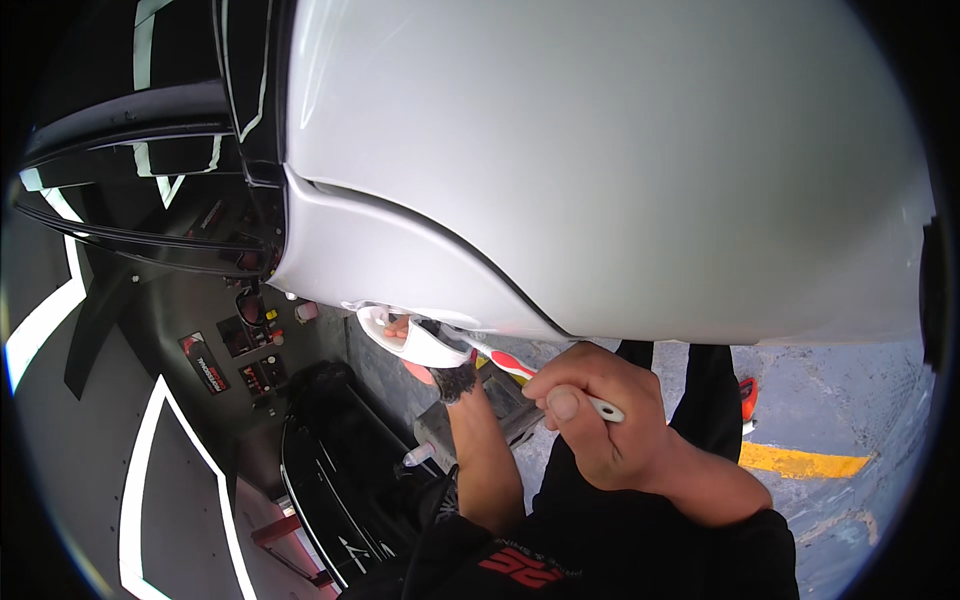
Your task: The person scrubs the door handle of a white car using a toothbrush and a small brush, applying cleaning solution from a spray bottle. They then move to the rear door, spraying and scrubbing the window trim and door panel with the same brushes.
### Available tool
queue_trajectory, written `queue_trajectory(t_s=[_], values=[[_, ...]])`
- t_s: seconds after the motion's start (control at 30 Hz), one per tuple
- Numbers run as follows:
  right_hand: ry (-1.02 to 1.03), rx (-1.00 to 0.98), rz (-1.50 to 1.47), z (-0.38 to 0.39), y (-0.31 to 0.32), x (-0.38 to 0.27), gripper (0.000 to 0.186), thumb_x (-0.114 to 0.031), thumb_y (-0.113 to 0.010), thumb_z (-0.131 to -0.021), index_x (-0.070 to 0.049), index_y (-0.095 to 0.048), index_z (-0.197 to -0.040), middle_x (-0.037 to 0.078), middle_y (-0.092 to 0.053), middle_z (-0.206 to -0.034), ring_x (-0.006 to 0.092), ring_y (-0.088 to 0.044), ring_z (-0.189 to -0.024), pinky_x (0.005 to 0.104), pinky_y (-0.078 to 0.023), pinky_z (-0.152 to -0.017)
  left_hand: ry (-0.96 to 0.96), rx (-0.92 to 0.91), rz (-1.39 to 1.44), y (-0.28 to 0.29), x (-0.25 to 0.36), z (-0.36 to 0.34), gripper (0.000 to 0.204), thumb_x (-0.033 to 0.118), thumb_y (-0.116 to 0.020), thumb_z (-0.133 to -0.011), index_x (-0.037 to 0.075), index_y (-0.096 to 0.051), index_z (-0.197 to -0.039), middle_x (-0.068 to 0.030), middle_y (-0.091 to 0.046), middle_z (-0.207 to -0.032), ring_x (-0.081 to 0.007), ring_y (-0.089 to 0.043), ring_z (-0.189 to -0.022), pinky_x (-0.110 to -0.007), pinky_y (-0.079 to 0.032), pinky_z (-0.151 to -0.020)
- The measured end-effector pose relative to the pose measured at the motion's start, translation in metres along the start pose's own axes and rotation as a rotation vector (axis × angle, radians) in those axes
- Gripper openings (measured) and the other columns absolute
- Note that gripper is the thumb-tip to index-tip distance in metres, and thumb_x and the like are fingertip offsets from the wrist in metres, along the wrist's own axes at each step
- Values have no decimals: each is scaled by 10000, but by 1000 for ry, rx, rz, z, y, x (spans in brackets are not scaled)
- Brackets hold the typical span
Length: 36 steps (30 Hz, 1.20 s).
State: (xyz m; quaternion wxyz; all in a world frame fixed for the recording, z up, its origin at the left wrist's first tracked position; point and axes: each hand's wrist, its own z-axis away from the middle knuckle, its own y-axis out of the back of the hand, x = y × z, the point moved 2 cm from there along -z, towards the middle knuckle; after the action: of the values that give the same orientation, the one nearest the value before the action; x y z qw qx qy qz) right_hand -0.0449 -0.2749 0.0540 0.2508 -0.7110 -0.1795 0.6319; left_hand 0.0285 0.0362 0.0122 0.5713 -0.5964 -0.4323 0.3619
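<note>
My right hand [610, 410] is closed around the handle of a small brush [512, 365]. That handle is red and white, with its pale end sticking out past my thumb. The brush points left, its tip by a rounded white flap [437, 350] that stands out from the white car's lower edge and looks like a fuel-filler flap. Behind this flap reaches my left hand [397, 327], fingertips curled at its inner side. The flap covers much of that hand, and a dark patch shows at the wrist.
The pale car body [620, 160] fills the top, with a curved panel gap and dark windows at left. A black car [330, 470] stands at lower left, near shelves with bottles [255, 335]. At right, a yellow line [800, 460] crosses the grey floor beside a red object [748, 398].
</note>
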Motion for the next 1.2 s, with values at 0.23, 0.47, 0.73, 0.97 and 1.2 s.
queue_trajectory(t_s=[0.23,0.47,0.73,0.97,1.2], values=[[49,-17,76,-2,-2,0,142,-53,-540,-950,17,-660,-978,107,-648,-805,129,-615,-613,265,-500,-591,-91,-72,-288,-4,-5,-7,493,453,-388,-1044,62,-656,-1178,-104,-671,-1193,-247,-584,-1223,-447,-402,-1095],[150,13,84,7,7,-10,117,-7,-594,-885,3,-673,-970,115,-660,-808,172,-629,-639,272,-514,-586,-98,-85,-423,-4,-8,-10,494,421,-356,-1054,52,-646,-1205,-111,-669,-1209,-253,-593,-1205,-448,-387,-1107],[197,-93,262,4,3,-13,150,-20,-641,-834,-34,-688,-976,102,-662,-816,203,-655,-668,287,-535,-600,-164,-34,-238,-3,-13,-7,425,319,-385,-1046,7,-591,-1247,-135,-667,-1194,-237,-630,-1150,-421,-452,-1053],[16,4,62,1,2,7,87,-87,-646,-909,-10,-664,-945,77,-663,-801,179,-654,-626,280,-521,-555,-122,7,-227,11,19,11,426,355,-395,-1046,40,-595,-1251,-121,-661,-1215,-236,-623,-1153,-425,-447,-1046],[-81,157,-274,23,2,17,292,-193,-496,-1033,61,-639,-1014,131,-667,-782,143,-644,-578,260,-531,-538,-123,34,-127,24,55,34,426,390,-404,-1045,74,-598,-1255,-107,-654,-1237,-235,-616,-1156,-429,-441,-1038]])
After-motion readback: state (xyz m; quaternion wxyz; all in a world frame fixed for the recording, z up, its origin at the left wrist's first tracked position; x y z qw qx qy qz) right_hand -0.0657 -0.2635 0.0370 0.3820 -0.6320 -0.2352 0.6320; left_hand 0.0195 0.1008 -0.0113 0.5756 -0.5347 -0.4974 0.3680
